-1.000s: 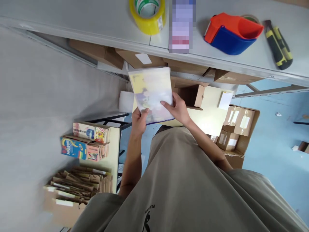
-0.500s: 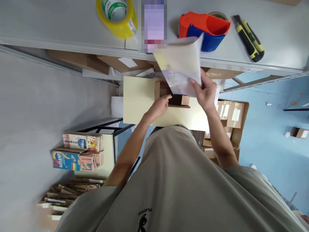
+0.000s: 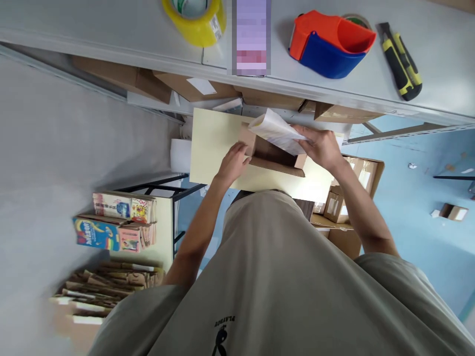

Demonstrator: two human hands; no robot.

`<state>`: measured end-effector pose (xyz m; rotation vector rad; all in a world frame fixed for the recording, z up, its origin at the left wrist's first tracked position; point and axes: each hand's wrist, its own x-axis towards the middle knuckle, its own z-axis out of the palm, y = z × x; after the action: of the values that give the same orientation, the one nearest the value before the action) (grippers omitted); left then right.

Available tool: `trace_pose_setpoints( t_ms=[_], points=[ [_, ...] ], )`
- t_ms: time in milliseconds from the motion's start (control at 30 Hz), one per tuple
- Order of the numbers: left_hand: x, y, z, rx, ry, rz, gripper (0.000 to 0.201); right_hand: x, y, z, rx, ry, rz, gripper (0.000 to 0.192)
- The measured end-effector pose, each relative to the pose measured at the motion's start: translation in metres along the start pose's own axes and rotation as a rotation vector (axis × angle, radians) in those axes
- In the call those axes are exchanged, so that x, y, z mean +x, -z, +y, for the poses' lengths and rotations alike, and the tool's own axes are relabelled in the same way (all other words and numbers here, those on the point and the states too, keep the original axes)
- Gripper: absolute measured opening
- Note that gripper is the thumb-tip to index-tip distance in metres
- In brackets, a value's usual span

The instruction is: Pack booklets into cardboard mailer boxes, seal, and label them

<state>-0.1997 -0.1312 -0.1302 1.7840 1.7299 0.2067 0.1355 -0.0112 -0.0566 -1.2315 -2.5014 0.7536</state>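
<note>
Grey bench and a lower cream table

The grey bench (image 3: pixel 111 29) carries a yellow tape roll (image 3: pixel 196 22), an orange-and-blue tape dispenser (image 3: pixel 330 44) and a yellow-black utility knife (image 3: pixel 403 62). On the pale cream tabletop (image 3: pixel 213 148) below sits an open cardboard box (image 3: pixel 274 155).

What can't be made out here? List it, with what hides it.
Head view only:
- Box interior: hidden by the packet held over it by the right hand.
- Packet print: blurred.
- Tape roll: cut off by the top edge.
- Item beside the tape: pixelated.
- Left hand fingertips: bent onto the box flap.
</note>
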Motion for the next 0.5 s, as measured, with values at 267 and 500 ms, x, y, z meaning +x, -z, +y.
trace_pose_setpoints(
  t_ms=[267, 500],
  points=[
    [0.011, -0.017, 0.011, -0.079, -0.010, -0.022, 0.054, -0.012, 0.030, -0.012, -0.248, -0.045, -0.160, 0.053],
    [0.030, -0.040, 0.004, -0.144, 0.135, 0.109, 0.032, -0.025, 0.027, -0.015, -0.345, -0.115, -0.285, 0.054]
  ],
)
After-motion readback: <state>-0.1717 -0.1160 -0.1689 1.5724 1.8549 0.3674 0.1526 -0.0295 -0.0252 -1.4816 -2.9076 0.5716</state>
